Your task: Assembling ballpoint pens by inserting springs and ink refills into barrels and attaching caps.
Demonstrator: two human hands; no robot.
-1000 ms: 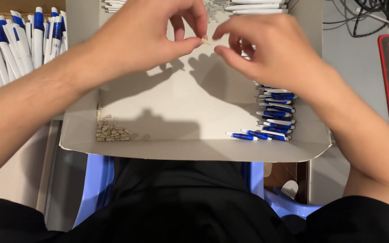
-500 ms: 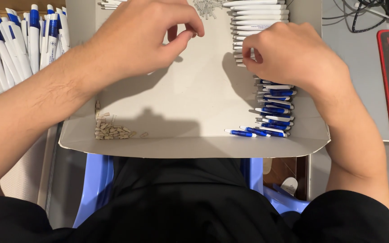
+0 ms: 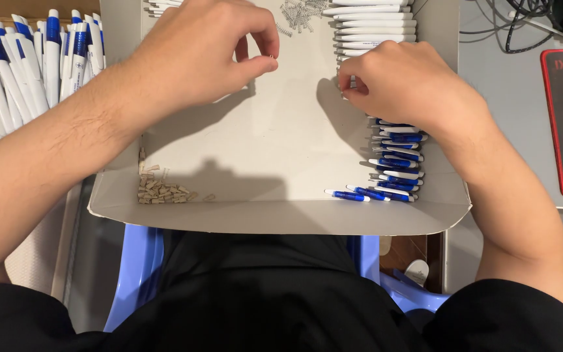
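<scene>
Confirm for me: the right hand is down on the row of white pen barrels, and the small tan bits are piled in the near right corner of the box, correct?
Not quite. The head view shows the tan bits piled in the near left corner of the box; blue pen parts fill the near right. The right hand is on the white pen barrels.

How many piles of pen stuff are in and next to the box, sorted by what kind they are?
Heaps of blue-and-white pens: 1, left of the tray
Stacks of white pen barrels: 1
Piles of blue pen parts: 1
Piles of small tan pieces: 1
Piles of little metal springs: 1
Total: 5 groups; four lie in the cardboard tray.
</scene>
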